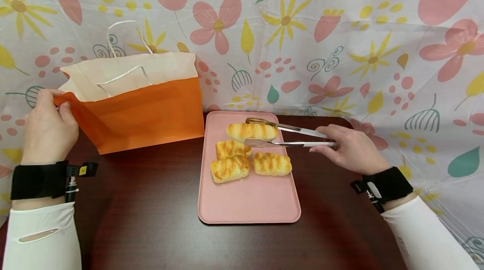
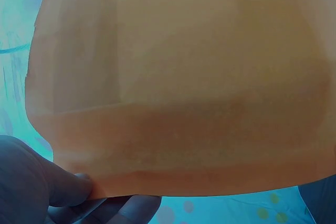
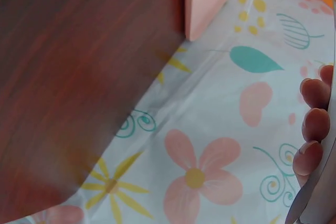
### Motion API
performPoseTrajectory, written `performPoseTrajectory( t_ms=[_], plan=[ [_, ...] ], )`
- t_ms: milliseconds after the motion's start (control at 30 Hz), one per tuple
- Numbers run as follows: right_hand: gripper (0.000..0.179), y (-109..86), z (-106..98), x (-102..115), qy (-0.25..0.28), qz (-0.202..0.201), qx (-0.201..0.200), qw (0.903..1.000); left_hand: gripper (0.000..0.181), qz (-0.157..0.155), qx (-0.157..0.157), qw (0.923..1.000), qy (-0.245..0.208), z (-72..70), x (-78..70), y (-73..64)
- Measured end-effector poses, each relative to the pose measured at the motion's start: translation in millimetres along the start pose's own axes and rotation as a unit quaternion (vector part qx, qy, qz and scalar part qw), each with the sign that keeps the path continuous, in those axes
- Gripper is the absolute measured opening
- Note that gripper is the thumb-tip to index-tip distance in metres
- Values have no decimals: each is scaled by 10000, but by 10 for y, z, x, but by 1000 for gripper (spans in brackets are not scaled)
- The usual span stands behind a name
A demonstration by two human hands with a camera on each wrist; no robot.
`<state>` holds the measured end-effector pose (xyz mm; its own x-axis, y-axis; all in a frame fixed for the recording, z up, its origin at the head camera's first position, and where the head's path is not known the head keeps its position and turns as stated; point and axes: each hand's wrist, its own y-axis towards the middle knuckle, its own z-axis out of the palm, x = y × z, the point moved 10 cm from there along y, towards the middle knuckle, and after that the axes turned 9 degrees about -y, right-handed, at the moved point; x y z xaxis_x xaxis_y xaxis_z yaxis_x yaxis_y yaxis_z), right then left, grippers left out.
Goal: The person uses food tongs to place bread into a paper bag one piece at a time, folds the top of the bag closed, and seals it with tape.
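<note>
My left hand pinches the upper left edge of an orange paper bag with a pale inside and white handles. In the left wrist view the thumb and fingers grip the bag's rim. With my right hand I hold metal tongs by their handles. The tongs' two arms stand apart at either side of a long bread roll, at the back of the pink tray. Whether they touch it I cannot tell. Three shorter rolls sit in front: one, another and a third.
The tray lies on a dark wooden table, just right of the bag's lower corner. A patterned cloth hangs close behind the table and along its right side.
</note>
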<state>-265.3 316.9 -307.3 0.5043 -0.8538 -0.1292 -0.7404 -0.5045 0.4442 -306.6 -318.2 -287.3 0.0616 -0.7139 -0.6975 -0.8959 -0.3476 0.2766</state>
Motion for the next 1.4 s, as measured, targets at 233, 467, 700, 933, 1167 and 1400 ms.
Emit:
performPoseTrajectory(
  t_ms=[233,467,700,933,1167,1400],
  plan=[
    [53,176,-128,-59,-111,105,-83,9998,49,10,-32,10000,15,-7,-12,-7],
    [49,342,-246,-65,22,115,-182,9998,50,-22,-9,10000,64,-7,-5,-8],
    [46,530,-345,-44,-3,-67,-295,9995,50,-4,-21,10000,62,-10,-6,-16],
    [46,717,-459,-64,-74,-59,-380,9992,50,-19,19,10000,19,-13,-6,-15],
    [44,932,-603,-57,-200,-23,-478,9987,50,0,2,10000,41,-14,-6,-3],
    [41,1146,-653,-13,-133,31,-366,9992,49,74,-61,9999,66,-22,-5,-4]
  ],
)
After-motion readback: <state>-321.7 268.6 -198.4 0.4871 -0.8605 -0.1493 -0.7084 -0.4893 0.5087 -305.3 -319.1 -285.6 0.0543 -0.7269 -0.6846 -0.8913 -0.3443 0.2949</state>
